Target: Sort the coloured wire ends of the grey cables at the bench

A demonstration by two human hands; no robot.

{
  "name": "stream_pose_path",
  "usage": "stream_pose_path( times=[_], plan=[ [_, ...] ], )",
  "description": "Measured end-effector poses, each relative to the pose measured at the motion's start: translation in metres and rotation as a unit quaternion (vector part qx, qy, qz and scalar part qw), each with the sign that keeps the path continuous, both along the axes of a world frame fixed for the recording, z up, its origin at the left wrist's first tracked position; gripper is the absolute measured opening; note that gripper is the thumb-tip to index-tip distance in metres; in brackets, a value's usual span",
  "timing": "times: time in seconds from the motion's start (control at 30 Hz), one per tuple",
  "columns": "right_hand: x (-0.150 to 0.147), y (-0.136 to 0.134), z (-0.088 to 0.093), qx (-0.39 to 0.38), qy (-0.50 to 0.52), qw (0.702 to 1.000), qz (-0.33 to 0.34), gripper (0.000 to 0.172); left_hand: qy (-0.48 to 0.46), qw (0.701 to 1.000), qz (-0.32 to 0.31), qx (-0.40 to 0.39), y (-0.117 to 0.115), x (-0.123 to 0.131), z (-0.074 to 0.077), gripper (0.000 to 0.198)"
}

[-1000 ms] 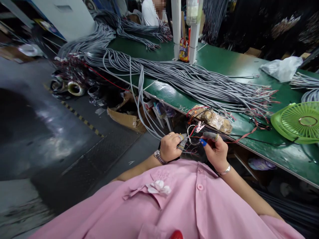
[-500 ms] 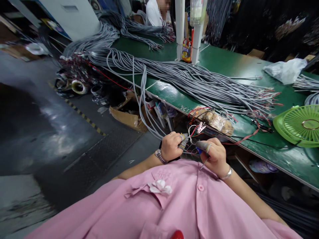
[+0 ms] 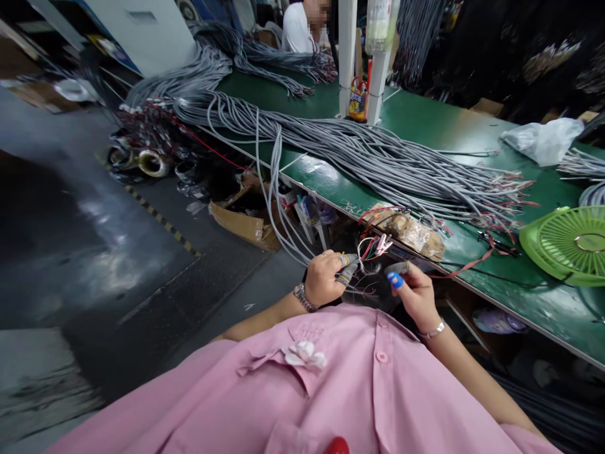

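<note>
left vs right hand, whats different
The left hand holds coloured wires; the right hand is apart from them. The left hand's thumb cover is grey, the right hand's blue one isn't. A watch circles the left wrist, a bracelet the right. Both have a grey-covered finger.

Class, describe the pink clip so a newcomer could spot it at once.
Find the green table, then the tape-wrapped brown block at its near edge. At that block's lower left in the picture, beyond the left hand, is the pink clip: pale and chunky, unlike the thin coloured wires beside it.
</note>
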State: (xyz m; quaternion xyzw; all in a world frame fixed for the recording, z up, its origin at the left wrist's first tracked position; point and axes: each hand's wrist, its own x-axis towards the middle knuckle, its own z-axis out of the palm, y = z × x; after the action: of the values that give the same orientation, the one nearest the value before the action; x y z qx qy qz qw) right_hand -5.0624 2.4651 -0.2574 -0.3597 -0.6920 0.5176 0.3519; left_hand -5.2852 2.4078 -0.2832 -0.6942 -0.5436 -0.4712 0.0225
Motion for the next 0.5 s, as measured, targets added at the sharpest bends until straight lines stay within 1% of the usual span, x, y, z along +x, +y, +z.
stream_pose_path(
  times=[0.03,0.07,0.13,0.2,0.27,0.37,0.5],
  plan=[
    [0.000,0.003,-0.005,-0.039,0.014,0.997,-0.059,0.015,-0.002,1.000,-0.009,0.002,-0.001,0.001,-0.001,0.014],
    [-0.002,0.007,-0.009,-0.080,0.028,0.992,-0.094,0.019,-0.002,1.000,-0.018,0.004,-0.001,0.001,-0.002,0.014],
    [-0.010,0.012,-0.013,-0.166,0.068,0.978,-0.104,0.025,-0.001,0.999,-0.037,0.008,-0.002,0.004,-0.003,0.013],
    [-0.018,0.015,-0.011,-0.231,0.121,0.961,-0.094,0.027,0.003,0.999,-0.049,0.016,-0.003,0.006,-0.005,0.012],
    [-0.025,0.016,-0.004,-0.257,0.157,0.950,-0.083,0.028,0.010,0.998,-0.051,0.026,-0.003,0.008,-0.005,0.011],
    [-0.030,0.016,0.005,-0.269,0.173,0.945,-0.065,0.030,0.024,0.998,-0.043,0.032,-0.004,0.010,-0.006,0.011],
    [-0.031,0.015,0.006,-0.267,0.171,0.947,-0.061,0.031,0.032,0.998,-0.042,0.033,-0.003,0.010,-0.007,0.013]
  ],
)
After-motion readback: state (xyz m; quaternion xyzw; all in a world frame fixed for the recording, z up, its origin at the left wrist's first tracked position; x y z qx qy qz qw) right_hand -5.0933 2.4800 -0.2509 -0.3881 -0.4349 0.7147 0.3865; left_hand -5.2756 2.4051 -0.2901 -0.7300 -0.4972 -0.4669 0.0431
